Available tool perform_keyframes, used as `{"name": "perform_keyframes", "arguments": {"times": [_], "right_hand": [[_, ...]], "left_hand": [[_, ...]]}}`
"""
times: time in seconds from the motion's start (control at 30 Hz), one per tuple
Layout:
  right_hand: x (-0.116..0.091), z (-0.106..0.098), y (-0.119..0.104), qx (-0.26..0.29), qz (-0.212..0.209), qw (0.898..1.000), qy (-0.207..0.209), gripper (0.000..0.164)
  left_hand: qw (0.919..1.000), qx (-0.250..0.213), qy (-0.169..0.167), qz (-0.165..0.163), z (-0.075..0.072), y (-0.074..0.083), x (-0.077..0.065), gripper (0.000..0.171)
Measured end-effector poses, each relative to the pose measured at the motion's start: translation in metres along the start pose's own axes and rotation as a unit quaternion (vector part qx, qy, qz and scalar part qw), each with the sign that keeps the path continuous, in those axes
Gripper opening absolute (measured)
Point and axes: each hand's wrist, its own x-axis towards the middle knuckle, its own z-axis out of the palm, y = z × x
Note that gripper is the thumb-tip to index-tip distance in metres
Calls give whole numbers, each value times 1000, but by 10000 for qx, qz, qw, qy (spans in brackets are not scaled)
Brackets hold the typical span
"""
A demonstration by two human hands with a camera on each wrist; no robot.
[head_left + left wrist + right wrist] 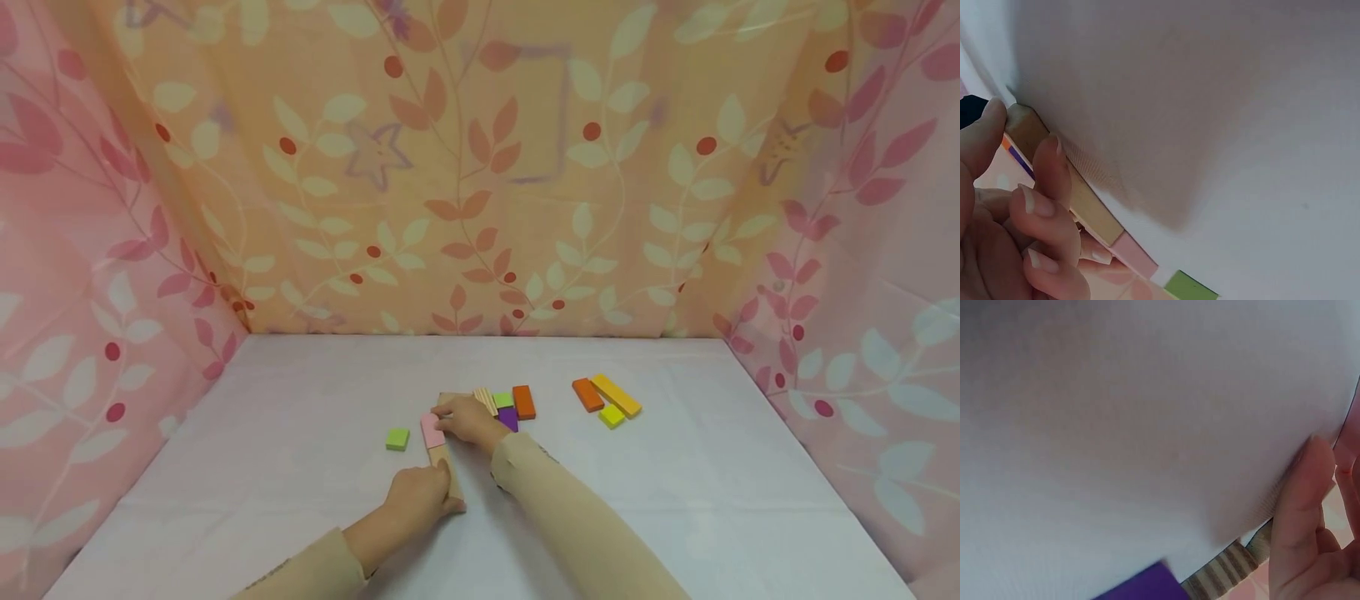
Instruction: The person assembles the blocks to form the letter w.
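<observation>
My left hand (pixel 417 497) grips a long plain wooden block (pixel 1094 212), thumb at its near end and fingers along its side. Directly beyond it, end to end, lies a pink block (pixel 432 430). My right hand (pixel 472 419) holds the pink block at its far right part, the thumb (pixel 1304 506) along its side. Another plain wooden block (pixel 450 397) lies just past the right hand, partly hidden by it. Right of that sit a striped block (pixel 1222 570), a light green block (pixel 502 400), a purple block (pixel 508 418) and an orange block (pixel 523 402), close together.
A separate light green block (pixel 397 439) lies left of the pink one. Farther right are another orange block (pixel 587 395), a long yellow-orange block (pixel 617 395) and a small yellow block (pixel 611 416). Floral cloth walls (pixel 480 167) enclose the white table (pixel 300 392) at back and sides.
</observation>
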Motion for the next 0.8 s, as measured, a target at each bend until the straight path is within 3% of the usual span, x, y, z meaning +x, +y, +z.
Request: {"name": "perform_keyframes", "arguments": {"times": [0.63, 0.8], "right_hand": [[-3, 1, -2, -252, -261, 9993, -81, 34], [-5, 0, -1, -343, -249, 9989, -198, 35]], "left_hand": [[9997, 153, -51, -158, 5, -7, -2, 74], [9999, 141, 48, 68, 4, -7, -8, 72]]}}
